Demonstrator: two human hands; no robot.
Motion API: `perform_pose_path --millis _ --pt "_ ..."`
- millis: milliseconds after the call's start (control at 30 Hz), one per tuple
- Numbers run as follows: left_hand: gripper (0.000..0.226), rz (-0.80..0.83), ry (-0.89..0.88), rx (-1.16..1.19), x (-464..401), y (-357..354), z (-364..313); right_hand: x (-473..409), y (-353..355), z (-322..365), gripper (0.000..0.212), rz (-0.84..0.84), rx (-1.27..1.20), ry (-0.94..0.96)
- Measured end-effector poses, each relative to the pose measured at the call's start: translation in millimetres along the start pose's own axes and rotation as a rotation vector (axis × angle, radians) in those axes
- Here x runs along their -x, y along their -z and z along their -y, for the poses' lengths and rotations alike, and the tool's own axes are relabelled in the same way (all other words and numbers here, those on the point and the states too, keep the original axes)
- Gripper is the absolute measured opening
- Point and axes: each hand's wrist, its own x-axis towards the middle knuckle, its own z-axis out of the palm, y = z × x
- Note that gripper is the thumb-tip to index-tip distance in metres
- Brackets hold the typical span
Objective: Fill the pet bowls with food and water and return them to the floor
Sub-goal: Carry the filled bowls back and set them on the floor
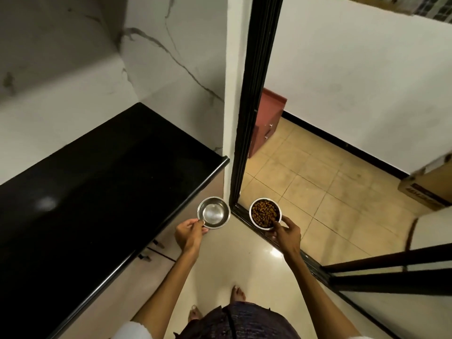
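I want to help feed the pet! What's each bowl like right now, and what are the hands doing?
Left bowl: held up, no food in it; water too hard to tell.
Right bowl: held up, full of brown kibble.
Left hand: pinches the left bowl's rim.
Right hand: grips the right bowl's rim.

Open doorway ahead between wall pillar (232, 94) and sliding door (391, 277).

Counter (85, 192) left, doorway (249, 118) right, two bowls (214, 212) (265, 213) side by side between, kibble (264, 212) in right bowl
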Motion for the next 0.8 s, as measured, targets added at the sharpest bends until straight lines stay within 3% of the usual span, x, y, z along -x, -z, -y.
perform_pose_path --millis 800 --pt "0.009 0.207 0.000 -0.180 21.7 -192.2 -23.2 -102.4 100.7 20.3 0.038 -0.212 -0.086 -0.040"
